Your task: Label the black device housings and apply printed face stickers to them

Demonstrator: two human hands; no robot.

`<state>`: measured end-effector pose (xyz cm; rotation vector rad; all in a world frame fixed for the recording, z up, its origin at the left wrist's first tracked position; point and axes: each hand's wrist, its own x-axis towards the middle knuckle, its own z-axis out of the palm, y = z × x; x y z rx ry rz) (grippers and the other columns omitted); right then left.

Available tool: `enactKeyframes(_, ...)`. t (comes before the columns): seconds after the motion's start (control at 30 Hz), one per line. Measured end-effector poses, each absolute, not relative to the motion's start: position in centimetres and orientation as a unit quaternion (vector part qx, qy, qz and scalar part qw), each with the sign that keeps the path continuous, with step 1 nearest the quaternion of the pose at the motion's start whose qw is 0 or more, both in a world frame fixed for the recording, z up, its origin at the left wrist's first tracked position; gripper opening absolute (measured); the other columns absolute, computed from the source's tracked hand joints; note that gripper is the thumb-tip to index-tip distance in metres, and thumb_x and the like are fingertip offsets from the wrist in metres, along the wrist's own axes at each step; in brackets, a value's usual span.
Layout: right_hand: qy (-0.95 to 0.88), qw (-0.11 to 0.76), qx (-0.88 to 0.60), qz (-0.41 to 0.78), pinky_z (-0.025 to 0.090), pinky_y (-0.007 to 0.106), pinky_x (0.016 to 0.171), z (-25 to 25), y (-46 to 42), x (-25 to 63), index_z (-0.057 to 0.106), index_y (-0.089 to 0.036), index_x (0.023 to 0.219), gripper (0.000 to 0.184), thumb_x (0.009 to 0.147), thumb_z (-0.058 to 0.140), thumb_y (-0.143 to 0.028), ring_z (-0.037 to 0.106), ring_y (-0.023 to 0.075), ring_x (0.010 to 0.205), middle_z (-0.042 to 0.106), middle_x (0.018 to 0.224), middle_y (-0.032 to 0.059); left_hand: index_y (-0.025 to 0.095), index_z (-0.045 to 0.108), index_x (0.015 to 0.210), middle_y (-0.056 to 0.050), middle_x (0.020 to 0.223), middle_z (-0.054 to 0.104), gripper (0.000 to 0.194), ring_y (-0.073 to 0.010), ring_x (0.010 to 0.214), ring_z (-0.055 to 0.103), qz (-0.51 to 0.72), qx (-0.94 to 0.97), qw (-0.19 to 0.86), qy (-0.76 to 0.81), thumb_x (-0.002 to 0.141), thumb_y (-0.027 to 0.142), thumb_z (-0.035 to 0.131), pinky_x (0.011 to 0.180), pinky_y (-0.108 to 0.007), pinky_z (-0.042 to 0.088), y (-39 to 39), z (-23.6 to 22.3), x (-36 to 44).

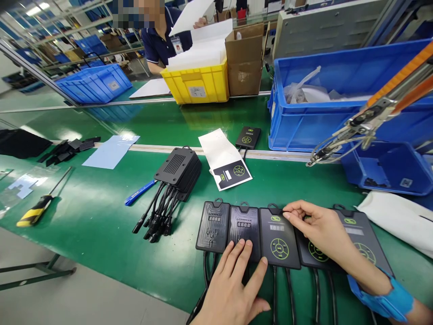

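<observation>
A row of black controller boxes lies along the near side of the table, cables toward me. The leftmost controller [212, 230] and the one beside it [244, 223] show bare faces with digit displays. The third controller [279, 232] bears a black label with green button marks. My left hand [233, 280] is open, its spread fingers resting on the second controller's lower face and the thumb side reaching the third. At the third controller's top right corner, my right hand [316, 230] has thumb and forefinger pinched together; what is between them is hidden. Its wrist crosses the labelled controllers on the right [363, 232].
A label sheet [233, 174], a black box with several cables [179, 169], a blue cutter [140, 192] and a screwdriver [42, 205] lie around. Blue bins [304, 126] and a yellow bin [199, 85] stand behind. An orange-handled tool [372, 108] hangs at right. A person sits opposite.
</observation>
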<state>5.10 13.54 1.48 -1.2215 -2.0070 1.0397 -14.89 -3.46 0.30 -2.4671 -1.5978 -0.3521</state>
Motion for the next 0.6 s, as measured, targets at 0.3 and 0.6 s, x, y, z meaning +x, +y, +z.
enactKeyframes(0.3, -0.783, 0.277, -0.447, 0.334, 0.045, 0.026, 0.053, 1.51, 13.38, 4.83, 0.068, -0.024, 0.085, 0.019, 0.088, 0.059, -0.041, 0.057, 0.0149, 0.057, 0.063, 0.066, -0.0011, 0.017, 0.055, 0.133, -0.022, 0.130, 0.060, 0.074, -0.0382, 0.119, 0.059, -0.109, -0.835, 0.094, -0.531, 0.075, 0.060, 0.074, 0.090, -0.053, 0.057, -3.25, 0.48, -14.85)
enactKeyframes(0.6, -0.902, 0.212, -0.362, -0.101, 0.052, 0.035, 0.061, 1.60, 12.63, 4.81, 0.068, -0.016, 0.094, 0.026, 0.097, 0.045, -0.028, 0.065, 0.0272, 0.082, 0.067, 0.092, 0.0119, 0.012, 0.056, 0.128, -0.009, 0.151, 0.044, 0.055, -0.0303, 0.135, 0.043, -0.071, -0.860, 0.065, -0.500, 0.092, 0.054, 0.056, 0.111, -0.055, 0.040, -2.81, 1.07, -14.66)
